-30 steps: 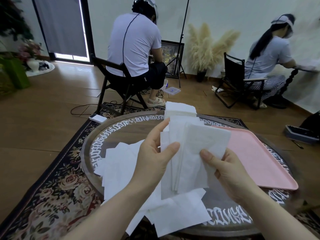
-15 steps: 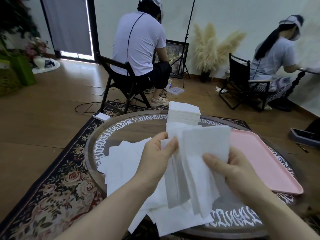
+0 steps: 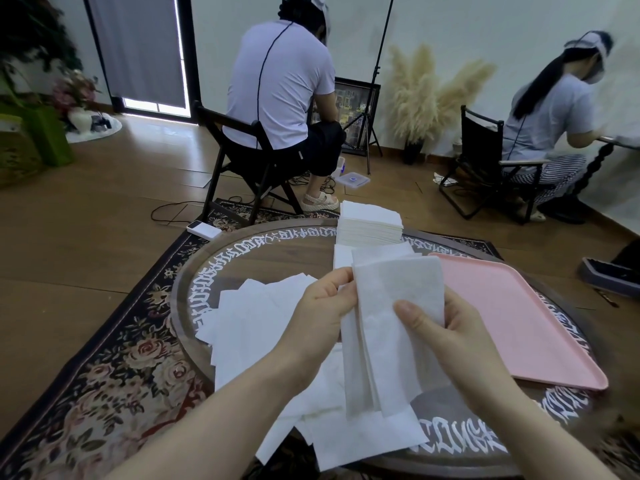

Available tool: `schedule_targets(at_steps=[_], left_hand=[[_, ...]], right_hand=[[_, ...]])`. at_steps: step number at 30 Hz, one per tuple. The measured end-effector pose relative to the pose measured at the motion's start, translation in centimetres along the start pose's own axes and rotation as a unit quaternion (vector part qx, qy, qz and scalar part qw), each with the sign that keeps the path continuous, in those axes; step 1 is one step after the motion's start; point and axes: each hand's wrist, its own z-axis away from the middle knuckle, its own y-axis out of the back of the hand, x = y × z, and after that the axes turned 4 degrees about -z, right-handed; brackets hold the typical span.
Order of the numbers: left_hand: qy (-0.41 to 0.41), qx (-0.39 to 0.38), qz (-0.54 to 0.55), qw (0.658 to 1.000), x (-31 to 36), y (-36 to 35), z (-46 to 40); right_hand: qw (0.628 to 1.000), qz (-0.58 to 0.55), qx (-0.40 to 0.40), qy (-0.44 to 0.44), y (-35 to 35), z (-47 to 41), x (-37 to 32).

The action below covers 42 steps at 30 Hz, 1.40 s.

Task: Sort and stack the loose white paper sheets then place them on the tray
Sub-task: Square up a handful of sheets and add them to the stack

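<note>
Both hands (image 3: 325, 317) round sheets (image 3: 384, 327)

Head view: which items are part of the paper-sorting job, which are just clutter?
Job: held sheets, left hand, right hand, loose sheets, stacked pile, pink tray.
Clutter: power bank, pampas grass, green bag.

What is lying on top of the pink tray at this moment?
The visible surface of the pink tray is bare. The held sheets and the right hand cover its near left edge, so that part is unseen.
</note>
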Motion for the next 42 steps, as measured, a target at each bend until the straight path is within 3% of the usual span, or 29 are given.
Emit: schedule_targets(at_steps=[35, 38, 42], left_hand=[[-0.039, 0.020, 0.029, 0.999, -0.1, -0.6, 0.4], [-0.047, 0.042, 0.018, 0.998, -0.1, -0.4, 0.2], [-0.054, 0.039, -0.049, 0.997, -0.1, -0.2, 0.1]], right_hand=[[0.999, -0.014, 0.020, -0.031, 0.1, 0.0, 0.4], [0.998, 0.015, 0.049, 0.028, -0.1, 0.1, 0.1], [0.941, 0.254, 0.093, 0.203, 0.7, -0.3, -1.3]])
